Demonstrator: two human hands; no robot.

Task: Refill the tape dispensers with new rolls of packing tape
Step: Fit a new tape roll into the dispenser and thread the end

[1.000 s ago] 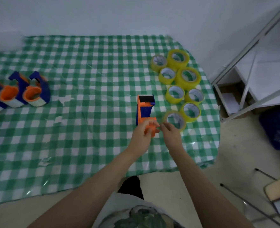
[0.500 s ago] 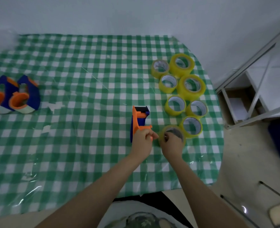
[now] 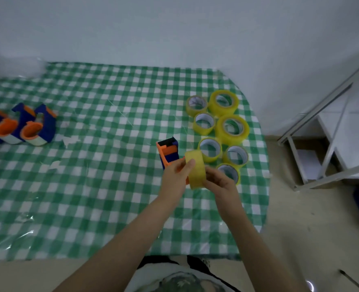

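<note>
Two bare hands meet near the right edge of the table. The left hand (image 3: 175,180) grips the near end of an orange and blue dispenser (image 3: 171,155), and one of its fingers (image 3: 189,164) lies on the yellow tape roll (image 3: 196,171). The right hand (image 3: 220,183) holds this roll from the right side with curled fingers. The roll stands on edge, just beside the dispenser's near end. Seven spare rolls (image 3: 231,140) lie flat, close together, on the green checked cloth (image 3: 102,186) just behind. Marks inside their pale cores are too small to read. More dispensers (image 3: 45,125) stand far left, well apart.
</note>
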